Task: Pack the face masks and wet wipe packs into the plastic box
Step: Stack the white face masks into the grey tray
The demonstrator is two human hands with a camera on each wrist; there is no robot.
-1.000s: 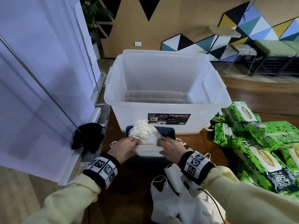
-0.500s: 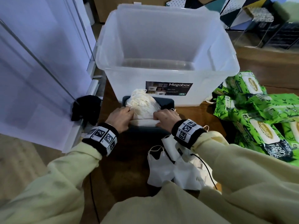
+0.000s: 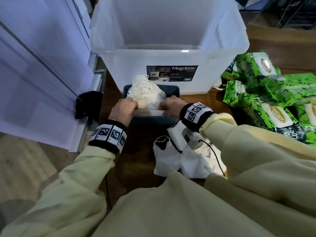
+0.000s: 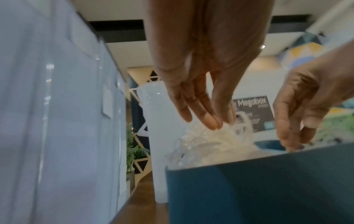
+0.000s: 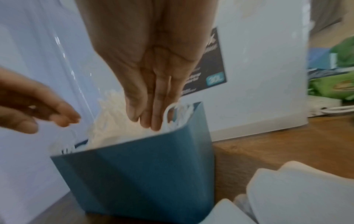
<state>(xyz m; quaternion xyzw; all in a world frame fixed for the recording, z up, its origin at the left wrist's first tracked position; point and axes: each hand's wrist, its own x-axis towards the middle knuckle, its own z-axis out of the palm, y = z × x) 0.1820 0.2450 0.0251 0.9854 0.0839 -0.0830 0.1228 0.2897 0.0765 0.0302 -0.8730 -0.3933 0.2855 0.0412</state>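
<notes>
— What does the head view give you?

— A clear plastic box (image 3: 168,53) stands at the far edge of the wooden worktop (image 3: 201,100), and a small blue bin (image 3: 172,93) sits just in front of it. A stack of white face masks (image 3: 145,93) rises out of the bin. The left hand (image 3: 122,109) and the right hand (image 3: 170,106) flank that stack, knuckles up. Whether either one actually grips it I cannot tell from here. Loose masks (image 3: 171,159) lie at the near edge, and green wet wipe packs (image 3: 266,100) are heaped along the right edge.

— And the left wrist view?

— The left hand's fingers (image 4: 203,115) point down, straight and pressed together, tips touching the masks' ear loops.

— The right wrist view?

— Much the same: the right hand's fingers (image 5: 153,112) are straight and close together, tips down among the masks at the bin's rim.
</notes>
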